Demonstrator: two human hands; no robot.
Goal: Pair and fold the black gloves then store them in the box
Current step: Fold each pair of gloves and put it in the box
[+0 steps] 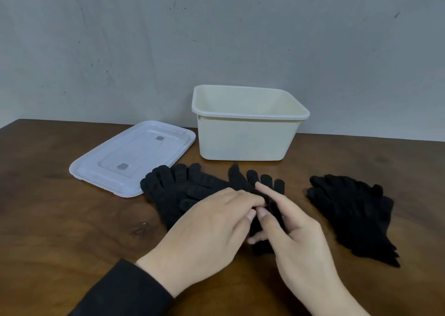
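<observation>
One cream box (248, 137), one lid (130, 157), two hands, two glove heaps (gloves uncountable)

From my remote view I see two bare hands, no rings, watch or gloves on them. My left hand (207, 229) comes out of a long black sleeve (125, 291) of plain soft cloth, whose cuff ends at the wrist. My right hand (296, 231) shows a bare wrist and forearm down to the frame's lower edge. The fingernails I can see are short and unpainted.
</observation>
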